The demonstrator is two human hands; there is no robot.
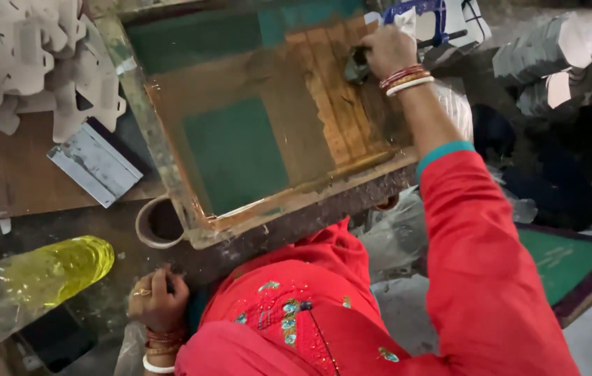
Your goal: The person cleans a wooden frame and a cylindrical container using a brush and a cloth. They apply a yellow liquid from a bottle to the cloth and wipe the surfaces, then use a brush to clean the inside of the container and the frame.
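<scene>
- The right hand (388,50) reaches far across the printing frame (261,132), its grip squeezed around a dark rag (357,66).
- The left hand (157,301) rests below the frame, fingers curled on the desk (111,230), pinching nothing.

Clad in a bright red garment (324,306) with long sleeves, right sleeve (484,264) at four o'clock, edged by a teal cuff band (444,151). Chest scattered with small teal and gold embroidered patches (287,317) and fine sequins, at six o'clock. Right hand (388,50), at one o'clock, ringed at the wrist by red, gold and white bangles (407,78). Left hand (159,301), at seven o'clock, with a gold finger ring (141,293), red-gold bangles and one white bangle (158,365).
</scene>
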